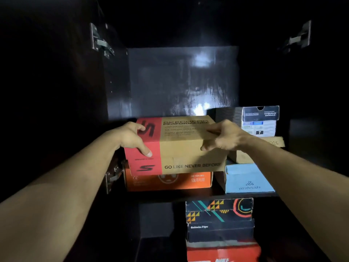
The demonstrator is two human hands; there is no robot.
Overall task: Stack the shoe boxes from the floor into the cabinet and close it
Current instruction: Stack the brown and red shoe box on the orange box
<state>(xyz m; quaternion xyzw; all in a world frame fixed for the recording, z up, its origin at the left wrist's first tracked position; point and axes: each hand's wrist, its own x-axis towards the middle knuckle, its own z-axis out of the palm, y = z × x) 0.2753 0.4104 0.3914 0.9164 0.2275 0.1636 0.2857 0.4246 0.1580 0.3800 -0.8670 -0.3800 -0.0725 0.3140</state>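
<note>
A tan and red Skechers shoe box (pixel 181 148) rests on top of an orange shoe box (pixel 168 181) on the upper shelf of a dark cabinet (pixel 179 82). My left hand (pixel 132 138) grips its red left end, thumb on the front face. My right hand (pixel 221 136) grips its right end over the lid edge. Both arms reach in from the bottom corners.
To the right on the same shelf stand a light blue box (pixel 249 179), a plain cardboard box (pixel 243 156) and a dark Skechers box (pixel 258 120) stacked up. Below the shelf are a patterned black box (pixel 219 210), another black box and a red box (pixel 222 254). Door hinges (pixel 100 40) sit at both sides.
</note>
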